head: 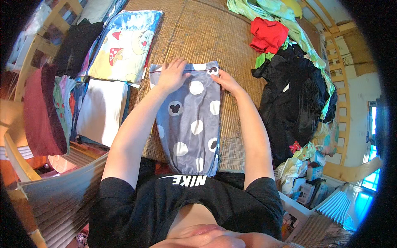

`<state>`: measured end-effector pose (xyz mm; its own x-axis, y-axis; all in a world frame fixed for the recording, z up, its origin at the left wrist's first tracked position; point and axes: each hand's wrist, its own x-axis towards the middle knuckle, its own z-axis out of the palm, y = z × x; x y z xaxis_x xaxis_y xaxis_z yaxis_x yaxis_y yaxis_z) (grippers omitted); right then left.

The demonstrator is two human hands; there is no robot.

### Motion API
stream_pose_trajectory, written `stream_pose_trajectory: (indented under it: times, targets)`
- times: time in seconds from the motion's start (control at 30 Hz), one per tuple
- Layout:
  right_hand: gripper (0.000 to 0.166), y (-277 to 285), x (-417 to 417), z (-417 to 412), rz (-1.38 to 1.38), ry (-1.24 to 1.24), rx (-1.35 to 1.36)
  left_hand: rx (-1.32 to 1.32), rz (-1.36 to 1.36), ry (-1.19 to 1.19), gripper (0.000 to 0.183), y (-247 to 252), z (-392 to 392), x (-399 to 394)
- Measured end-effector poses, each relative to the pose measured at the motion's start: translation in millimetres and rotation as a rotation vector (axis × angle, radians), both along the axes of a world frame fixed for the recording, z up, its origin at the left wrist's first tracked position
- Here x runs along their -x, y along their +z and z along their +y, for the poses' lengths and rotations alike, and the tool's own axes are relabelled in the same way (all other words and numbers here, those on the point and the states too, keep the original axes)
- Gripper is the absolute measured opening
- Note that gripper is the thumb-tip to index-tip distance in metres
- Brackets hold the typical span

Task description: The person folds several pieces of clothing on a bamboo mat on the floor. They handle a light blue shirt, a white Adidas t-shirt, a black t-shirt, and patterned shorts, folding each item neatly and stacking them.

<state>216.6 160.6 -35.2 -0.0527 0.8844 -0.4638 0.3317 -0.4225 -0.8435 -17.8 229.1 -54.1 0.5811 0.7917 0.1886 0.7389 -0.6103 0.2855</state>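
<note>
A grey cloth with white dots and mouse-head prints point(197, 105) lies folded lengthwise on a woven bamboo mat point(198, 34), its near end reaching my black shirt. My left hand point(175, 74) rests flat on the far part of the cloth, fingers over its far edge. At the far right corner, my right hand point(225, 81) touches the cloth's edge with thumb and fingertips; whether it pinches the fabric is hard to tell.
Left are a folded mushroom-print cloth point(124, 49), a folded white cloth point(100, 108) and maroon fabric point(43, 111). Right are a red cloth point(269, 34), piled black clothing point(291, 99) and pale green fabric point(297, 34), beside a wooden bed rail point(342, 93).
</note>
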Motion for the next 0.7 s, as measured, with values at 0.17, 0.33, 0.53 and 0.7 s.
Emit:
stream_pose_trajectory:
  times: [0.17,0.33,0.53,0.7]
  targets:
    - [0.044,9,-10,-5,0.077,0.227,0.159,-0.039,0.086,-0.03,0.052,-16,-1,-23]
    - [0.044,19,-6,-7,0.221,0.271,0.116,-0.055,0.058,-0.018,0.053,-19,-1,-22]
    - [0.056,-5,-6,-1,0.075,0.437,0.258,-0.044,0.094,-0.008,0.055,-17,-1,-24]
    - [0.054,17,-14,-1,-0.189,0.534,0.258,-0.043,0.088,0.021,0.054,-18,-2,-24]
